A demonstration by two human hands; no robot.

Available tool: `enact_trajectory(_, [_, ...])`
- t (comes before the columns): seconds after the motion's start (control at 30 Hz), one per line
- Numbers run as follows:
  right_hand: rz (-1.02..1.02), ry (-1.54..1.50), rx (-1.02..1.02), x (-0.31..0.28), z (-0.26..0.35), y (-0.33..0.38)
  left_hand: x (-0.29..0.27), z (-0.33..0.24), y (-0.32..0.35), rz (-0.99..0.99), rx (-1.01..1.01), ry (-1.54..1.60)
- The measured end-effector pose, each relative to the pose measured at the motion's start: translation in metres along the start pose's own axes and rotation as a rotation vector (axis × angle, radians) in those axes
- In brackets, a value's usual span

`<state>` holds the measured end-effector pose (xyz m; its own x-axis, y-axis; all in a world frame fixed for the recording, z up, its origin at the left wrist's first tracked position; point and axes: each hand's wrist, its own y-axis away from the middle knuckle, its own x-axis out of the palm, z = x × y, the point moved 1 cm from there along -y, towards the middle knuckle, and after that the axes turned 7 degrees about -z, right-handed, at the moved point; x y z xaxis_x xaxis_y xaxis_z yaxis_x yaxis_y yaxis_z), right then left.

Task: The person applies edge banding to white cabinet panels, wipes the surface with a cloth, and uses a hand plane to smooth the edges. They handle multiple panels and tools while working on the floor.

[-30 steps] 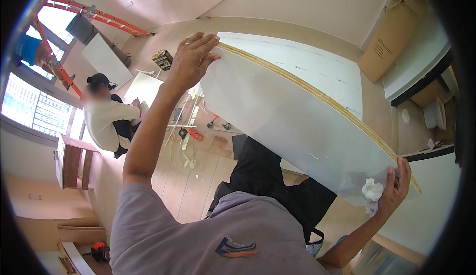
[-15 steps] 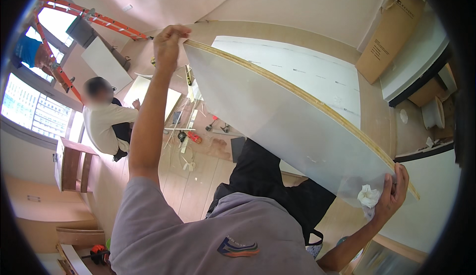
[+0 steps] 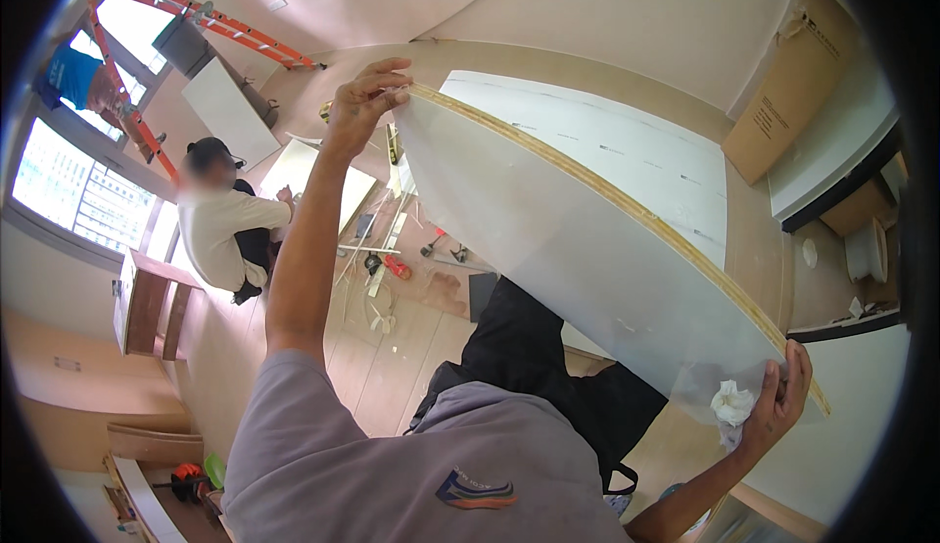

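Observation:
A long, pale grey-white board (image 3: 578,239) spans the space in front of my torso, its raw yellowish edge facing up and away. At its far left corner my left hand (image 3: 367,107) is closed, thumb and fingers pinching the corner. My right hand (image 3: 780,401) grips the near right end, fingers over the raw edge and thumb on the pale face. Beside the right thumb hangs a crumpled white wad (image 3: 731,403), with clear film around it; I cannot tell whether the hand holds it too.
A large white sheet (image 3: 587,141) lies on the floor beyond the board. Scraps and tools, including a red one (image 3: 397,267), litter the floor. A co-worker (image 3: 220,220) crouches at left; another person (image 3: 83,83) is by the orange ladder (image 3: 225,26). A cardboard box (image 3: 788,83) leans at right.
The left hand has shifted slightly right and nearer, its fingers now more spread above the board's corner. The board's right end has dropped a little with the right hand. The whole view has turned slightly.

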<state>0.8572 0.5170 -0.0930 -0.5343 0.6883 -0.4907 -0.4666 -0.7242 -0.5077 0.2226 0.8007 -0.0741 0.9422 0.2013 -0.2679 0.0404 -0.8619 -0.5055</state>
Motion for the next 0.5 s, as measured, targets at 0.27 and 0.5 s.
enact_trajectory(0.27, [-0.032, -0.027, -0.029, 0.001, 0.005, 0.003, -0.017, 0.042, -0.046, -0.375, -0.159, 0.228])
enact_trajectory(0.5, [-0.03, -0.029, -0.043, -0.002, 0.001, 0.004, -0.031, 0.021, -0.035, -0.191, -0.57, -0.144])
